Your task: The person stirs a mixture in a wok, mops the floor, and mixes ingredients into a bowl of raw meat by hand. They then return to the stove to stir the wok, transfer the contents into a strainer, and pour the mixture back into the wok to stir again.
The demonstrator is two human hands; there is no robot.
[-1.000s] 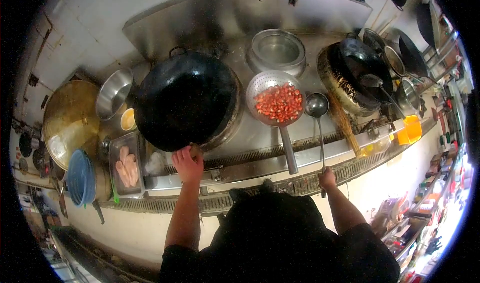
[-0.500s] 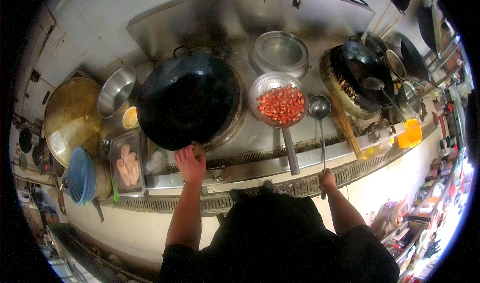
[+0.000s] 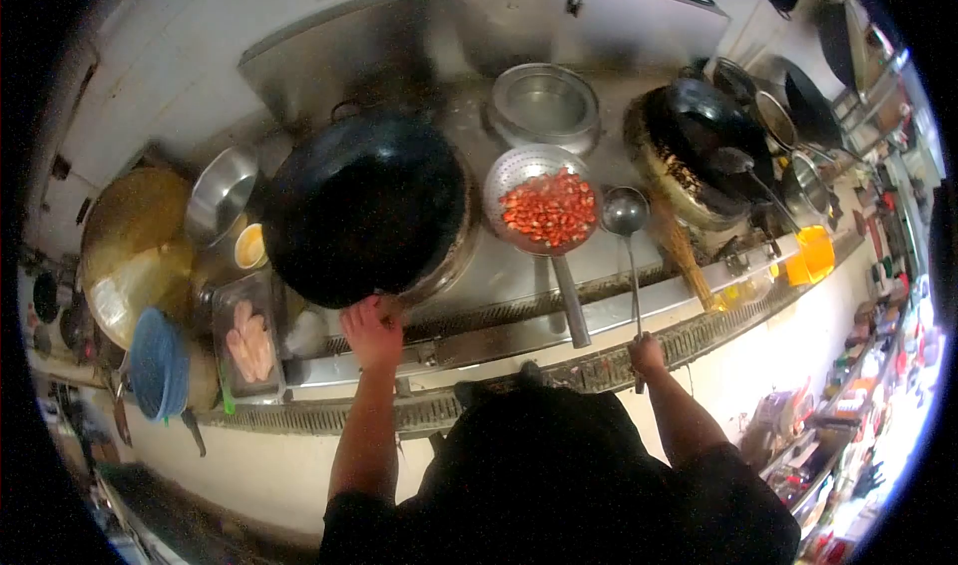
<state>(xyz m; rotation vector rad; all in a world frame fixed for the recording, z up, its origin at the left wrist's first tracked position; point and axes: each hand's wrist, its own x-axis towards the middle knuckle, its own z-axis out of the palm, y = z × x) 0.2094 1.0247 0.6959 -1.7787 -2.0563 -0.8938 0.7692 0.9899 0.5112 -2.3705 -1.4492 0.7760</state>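
Observation:
At the near rim of a big black wok [image 3: 364, 211], my left hand [image 3: 372, 331] has its fingers closed, seemingly round the wok's near handle, which is mostly hidden. My right hand [image 3: 646, 353] grips the long handle of a metal ladle [image 3: 625, 212], whose bowl rests on the steel stove top. Between them lies a perforated strainer [image 3: 507, 171] with red pieces of food [image 3: 549, 209] in it, its handle pointing toward me. Neither hand touches the strainer.
Left of the wok stand a steel bowl [image 3: 222, 196], a small yellowish bowl [image 3: 250, 247], a tray of pale meat [image 3: 248, 341] and a blue basket [image 3: 160, 363]. A round metal pot [image 3: 545, 105] is behind the strainer. Rightward are another wok [image 3: 714, 131] and a yellow container [image 3: 810, 256].
The view has shifted slightly, so the stove items appear a little further left. Both hands keep their holds, and the wok and ladle look much the same.

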